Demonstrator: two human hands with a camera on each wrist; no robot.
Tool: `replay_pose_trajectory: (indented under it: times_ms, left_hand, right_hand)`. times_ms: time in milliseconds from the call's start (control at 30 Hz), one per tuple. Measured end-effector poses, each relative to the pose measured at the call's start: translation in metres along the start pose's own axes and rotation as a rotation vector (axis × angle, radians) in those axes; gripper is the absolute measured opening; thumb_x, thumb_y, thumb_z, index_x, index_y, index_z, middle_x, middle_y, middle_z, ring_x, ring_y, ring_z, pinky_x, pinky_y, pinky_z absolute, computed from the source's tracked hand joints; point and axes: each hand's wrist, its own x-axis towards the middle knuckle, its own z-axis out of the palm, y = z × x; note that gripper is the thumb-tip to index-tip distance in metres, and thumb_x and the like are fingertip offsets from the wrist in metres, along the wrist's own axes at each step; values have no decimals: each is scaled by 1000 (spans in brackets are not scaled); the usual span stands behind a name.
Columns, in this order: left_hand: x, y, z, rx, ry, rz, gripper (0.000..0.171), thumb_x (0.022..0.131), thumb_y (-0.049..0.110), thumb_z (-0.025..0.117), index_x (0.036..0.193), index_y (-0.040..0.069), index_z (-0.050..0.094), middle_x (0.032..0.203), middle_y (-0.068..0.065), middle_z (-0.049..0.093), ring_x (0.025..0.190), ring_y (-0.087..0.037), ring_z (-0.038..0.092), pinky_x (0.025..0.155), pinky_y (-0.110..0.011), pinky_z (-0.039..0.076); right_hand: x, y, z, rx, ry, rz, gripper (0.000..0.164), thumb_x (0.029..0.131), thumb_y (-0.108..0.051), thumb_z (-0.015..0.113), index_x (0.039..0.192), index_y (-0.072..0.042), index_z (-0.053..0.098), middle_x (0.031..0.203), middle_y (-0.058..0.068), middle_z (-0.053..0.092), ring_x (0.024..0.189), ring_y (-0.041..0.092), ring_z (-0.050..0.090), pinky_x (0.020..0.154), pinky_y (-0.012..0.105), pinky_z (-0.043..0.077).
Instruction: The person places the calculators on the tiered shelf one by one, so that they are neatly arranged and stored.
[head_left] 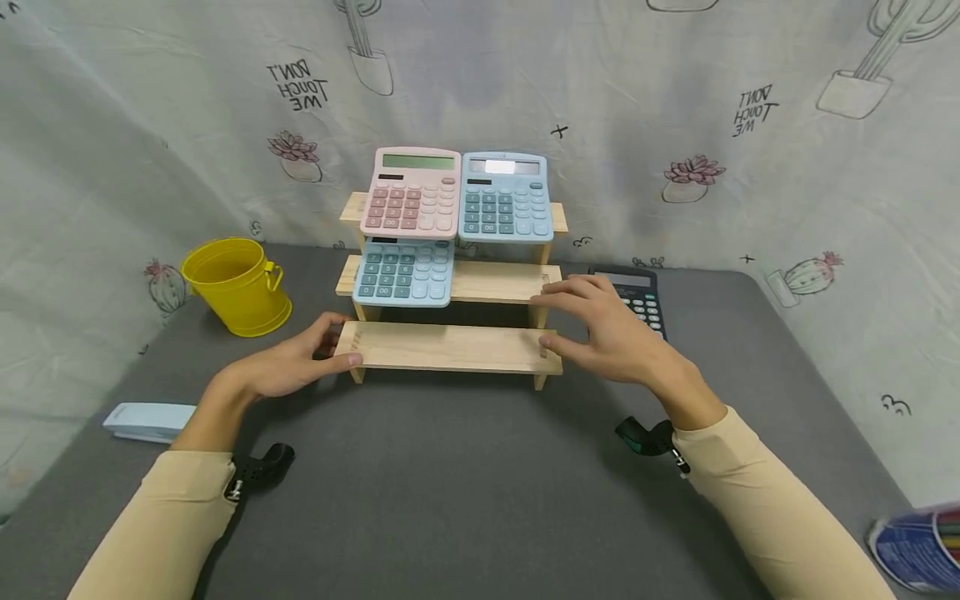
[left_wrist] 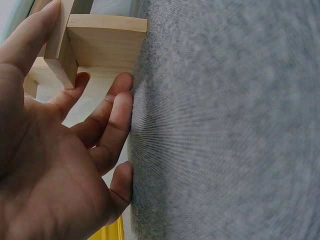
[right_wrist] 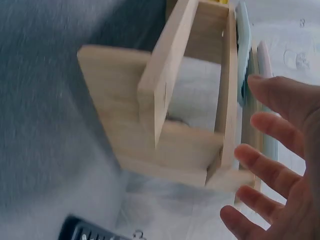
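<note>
A three-tier wooden shelf [head_left: 450,348] stands on the grey table. On its top tier are a pink calculator [head_left: 411,196] and a blue calculator [head_left: 504,200], side by side. Another blue calculator [head_left: 403,273] rests at the left of the middle tier; the bottom tier is bare. My left hand [head_left: 288,360] pinches the left end of the bottom tier, thumb on top and index finger [left_wrist: 75,95] beneath. At the shelf's right end my right hand [head_left: 611,329] hovers with fingers spread, holding nothing. Its fingertips overlap the middle and bottom tiers in the head view.
A black calculator [head_left: 651,304] lies behind my right hand, partly hidden. To the left are a yellow bucket [head_left: 251,287] and a light blue stapler-like object [head_left: 150,421]. A blue can of pencils [head_left: 903,550] sits at the right edge. A printed curtain [head_left: 480,83] hangs behind.
</note>
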Motion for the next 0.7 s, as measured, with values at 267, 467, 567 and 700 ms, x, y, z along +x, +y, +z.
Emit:
replay_pose_trajectory:
  times_ms: [267, 467, 567, 700]
  left_hand:
    - [1, 1, 1, -12, 3, -7, 63, 92, 46, 56, 137, 19, 22, 126, -16, 46, 111, -30, 47, 86, -42, 40]
    - [-4, -3, 1, 2, 8, -11, 65, 93, 46, 55, 139, 18, 19, 128, -17, 45, 113, -31, 47, 89, -45, 40]
    - [-3, -4, 1, 5, 12, 8, 63, 93, 45, 56, 138, 19, 21, 128, -16, 45, 113, -30, 47, 89, -45, 39]
    - [0, -4, 0, 0, 3, 19, 61, 93, 45, 56, 137, 19, 22, 128, -15, 45, 114, -30, 46, 92, -46, 38]
  right_hand:
    - [-12, 19, -14, -29, 18, 39, 44, 86, -32, 70, 125, -16, 59, 130, 5, 51, 125, 30, 33, 99, 50, 28]
    - [-21, 31, -10, -43, -19, 40, 50, 87, -36, 67, 132, -19, 53, 132, 3, 50, 127, 31, 33, 101, 51, 26]
    - [-25, 37, -9, -27, 0, 68, 57, 87, -38, 67, 138, -21, 46, 135, 1, 47, 128, 30, 32, 100, 50, 26]
    - [-28, 48, -11, -2, 37, 102, 62, 86, -36, 69, 140, -22, 42, 137, 3, 45, 125, 27, 33, 98, 49, 27]
